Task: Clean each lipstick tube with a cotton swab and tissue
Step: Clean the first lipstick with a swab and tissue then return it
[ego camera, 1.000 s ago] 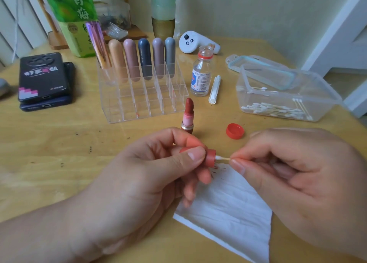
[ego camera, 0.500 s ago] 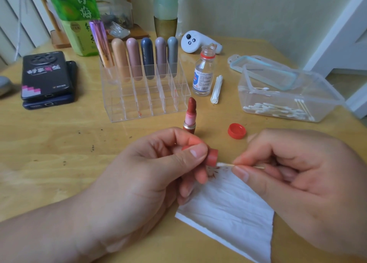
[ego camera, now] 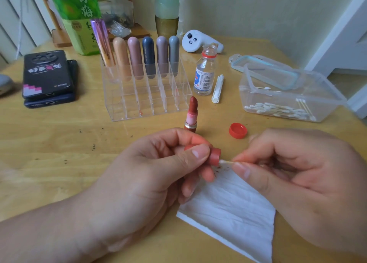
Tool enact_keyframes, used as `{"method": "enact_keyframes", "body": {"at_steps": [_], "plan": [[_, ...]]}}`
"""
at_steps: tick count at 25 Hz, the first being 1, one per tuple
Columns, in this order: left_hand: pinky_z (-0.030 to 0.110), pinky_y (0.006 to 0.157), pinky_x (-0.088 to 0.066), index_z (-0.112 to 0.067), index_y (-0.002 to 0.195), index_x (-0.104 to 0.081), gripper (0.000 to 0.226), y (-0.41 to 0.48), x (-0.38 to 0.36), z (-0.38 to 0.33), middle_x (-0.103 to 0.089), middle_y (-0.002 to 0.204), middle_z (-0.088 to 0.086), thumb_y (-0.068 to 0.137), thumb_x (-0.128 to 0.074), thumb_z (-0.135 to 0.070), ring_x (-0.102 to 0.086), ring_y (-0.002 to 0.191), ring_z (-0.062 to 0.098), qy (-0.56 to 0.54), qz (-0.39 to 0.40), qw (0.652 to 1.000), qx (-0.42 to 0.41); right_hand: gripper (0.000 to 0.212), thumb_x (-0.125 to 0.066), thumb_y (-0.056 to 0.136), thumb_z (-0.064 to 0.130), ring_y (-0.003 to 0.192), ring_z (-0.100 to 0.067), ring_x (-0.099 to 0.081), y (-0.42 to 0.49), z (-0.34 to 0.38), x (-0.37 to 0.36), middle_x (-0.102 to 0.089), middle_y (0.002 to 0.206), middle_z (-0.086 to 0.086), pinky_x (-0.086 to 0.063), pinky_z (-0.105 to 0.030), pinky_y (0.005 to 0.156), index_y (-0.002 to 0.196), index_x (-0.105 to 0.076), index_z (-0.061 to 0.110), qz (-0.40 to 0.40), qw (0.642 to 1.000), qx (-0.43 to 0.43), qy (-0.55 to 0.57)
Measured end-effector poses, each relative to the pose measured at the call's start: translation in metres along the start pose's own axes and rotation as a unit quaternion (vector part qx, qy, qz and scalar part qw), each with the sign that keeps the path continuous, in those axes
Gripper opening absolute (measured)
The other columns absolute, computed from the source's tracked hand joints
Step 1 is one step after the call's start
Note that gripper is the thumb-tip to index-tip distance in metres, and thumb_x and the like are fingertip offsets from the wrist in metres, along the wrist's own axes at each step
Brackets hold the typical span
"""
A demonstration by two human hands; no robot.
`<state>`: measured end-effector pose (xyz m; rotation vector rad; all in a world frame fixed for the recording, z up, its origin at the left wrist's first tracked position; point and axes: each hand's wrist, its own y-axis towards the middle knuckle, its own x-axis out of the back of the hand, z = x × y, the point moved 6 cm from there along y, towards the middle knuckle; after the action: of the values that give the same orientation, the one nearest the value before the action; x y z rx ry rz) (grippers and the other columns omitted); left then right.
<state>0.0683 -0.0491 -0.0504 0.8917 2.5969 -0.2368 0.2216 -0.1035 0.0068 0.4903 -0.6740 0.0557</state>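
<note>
Lipstick tube: stands uncapped and upright at centre frame, just in front of the clear rack. Its red cap is below it, at lower centre, above the upper corner of the tissue.

Grip state: the left hand has thumb and fingers curled round the cap. The right hand pinches the cotton swab between thumb and forefinger, with the swab tip at the cap's right-hand end.

Step in hand, as judged: swabbing residue from the cap.
- Keep the cap over the tissue so that loosened flecks fall on the tissue.
- Turn the cap with the left hand and hold the swab steady.
- Use light pressure, since the thin stick is likely to bend.
- Change the swab once the tip is stained.

Count:
- Tubes in the rack, upper centre: six, of which one is tilted.
- Uncapped tube: one.
- Cap in hand: one.
- Tissue: one.
- Glass bottle: one, with one red bottle cap lying loose.
- Swab box, right of frame: one; its swabs are too many to count.
</note>
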Motion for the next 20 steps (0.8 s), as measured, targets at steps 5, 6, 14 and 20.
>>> {"method": "enact_keyframes", "body": {"at_steps": [5,6,14,20], "plan": [[0.026,0.045,-0.030,-0.007,0.085,-0.074,0.012,0.000,-0.001,0.000,-0.063,0.070,0.020,0.078,-0.073,-0.016,-0.039,0.048,0.017,0.005,0.003,1.000,-0.004,0.010,-0.072,0.082,0.020,0.042,-0.024,-0.044,0.001,-0.005,0.004,-0.050,0.050,-0.007,-0.034,-0.035,0.041,0.074,-0.067,0.022,-0.052,0.996,-0.017,-0.065],[0.026,0.045,-0.030,-0.007,0.085,-0.074,0.014,0.000,0.000,0.001,-0.064,0.070,0.020,0.077,-0.071,-0.017,-0.039,0.047,0.017,0.007,-0.001,1.000,-0.004,0.011,-0.072,0.082,0.023,0.041,-0.026,-0.043,0.000,-0.007,0.003,-0.050,0.049,-0.008,-0.034,-0.036,0.039,0.073,-0.067,0.024,-0.046,0.997,-0.028,-0.057],[0.026,0.046,-0.033,-0.008,0.089,-0.073,0.012,0.000,0.000,0.001,-0.067,0.075,0.018,0.080,-0.073,-0.017,-0.041,0.049,0.017,0.031,0.014,0.999,-0.012,0.010,-0.073,0.081,0.017,0.049,-0.026,-0.053,0.001,0.001,0.001,-0.058,0.058,-0.004,-0.039,-0.036,0.043,0.076,-0.069,0.024,-0.046,0.999,-0.006,-0.016],[0.023,0.046,-0.036,-0.007,0.087,-0.074,0.014,0.000,-0.001,0.000,-0.067,0.074,0.019,0.078,-0.068,-0.015,-0.041,0.049,0.016,0.015,0.006,1.000,-0.011,0.008,-0.073,0.078,0.020,0.045,-0.028,-0.050,0.000,-0.010,-0.001,-0.057,0.057,-0.005,-0.038,-0.037,0.040,0.073,-0.067,0.024,-0.031,0.998,-0.048,-0.012]]}}
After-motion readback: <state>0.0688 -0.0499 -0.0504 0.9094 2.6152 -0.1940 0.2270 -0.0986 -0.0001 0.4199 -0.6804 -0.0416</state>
